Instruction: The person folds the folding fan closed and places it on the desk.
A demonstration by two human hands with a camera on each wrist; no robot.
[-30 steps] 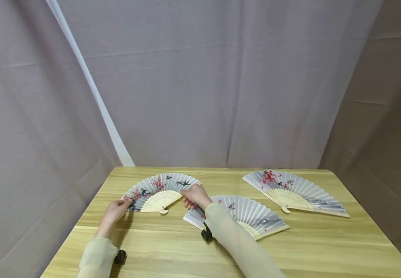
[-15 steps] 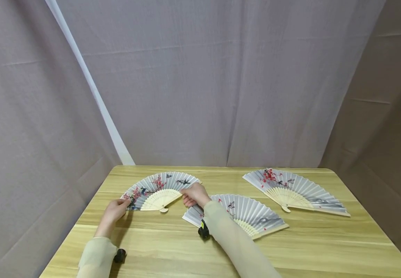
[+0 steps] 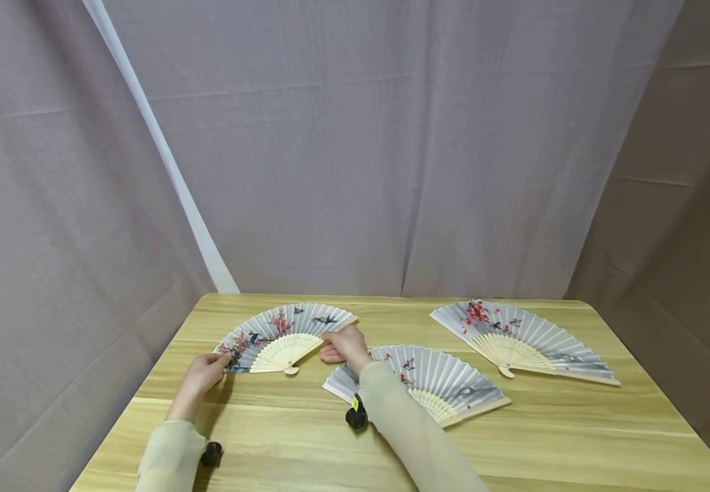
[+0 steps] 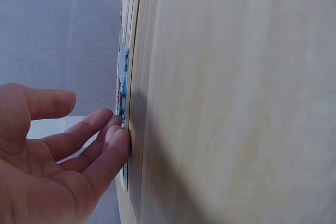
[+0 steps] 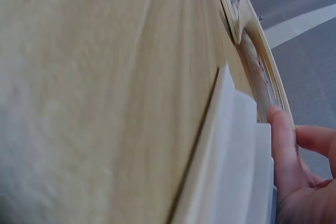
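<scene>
open fan [image 3: 281, 331] — left end: left hand [image 3: 207, 372] | right end: right hand [image 3: 345, 345]

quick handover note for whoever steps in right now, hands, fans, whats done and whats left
Left hand: fingertips on the left end of the left fan; no curled grip shows.
Right hand: fingers at that fan's right end, apparently gripping the outer rib; the grip itself is hidden.
Left fan lies spread open at the table's left side. Middle fan lies open, partly under the right forearm. Right fan lies open at the far right, untouched.
Done: nothing folded; all three are open.
Left: probably closing the left fan, then the other two.
</scene>
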